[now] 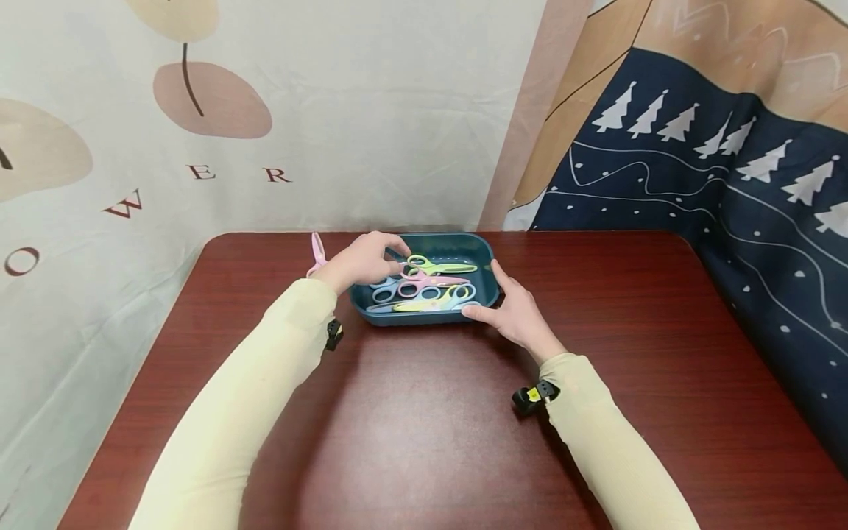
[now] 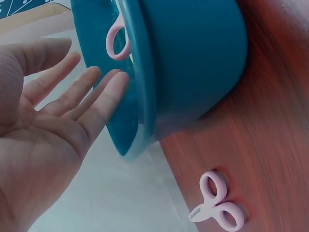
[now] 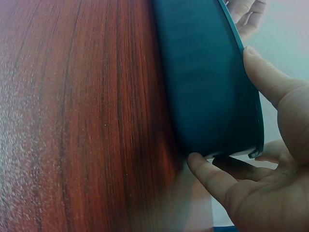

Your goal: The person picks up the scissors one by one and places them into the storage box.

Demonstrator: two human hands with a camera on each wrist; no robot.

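Observation:
A dark teal plastic box (image 1: 424,319) stands near the table's far edge, holding several pastel scissors: green scissors (image 1: 450,268), pink scissors (image 1: 433,281) and blue and yellow ones. Over its left end reaches my left hand (image 1: 367,259). In the left wrist view that hand's fingers (image 2: 87,99) are loosely spread at the rim, with nothing in them. My right hand (image 1: 520,313) holds the box's near right corner, thumb on the near rim and fingers against the right end. Left of the box lie other pink scissors (image 2: 215,205), partly hidden by my left wrist in the head view.
The box and scissors are on a reddish-brown wooden table (image 1: 411,427). Behind it hangs a pale printed cloth (image 1: 371,132). A dark blue cloth with white trees (image 1: 662,169) hangs at the right. Both wrists wear a small black device (image 1: 535,397).

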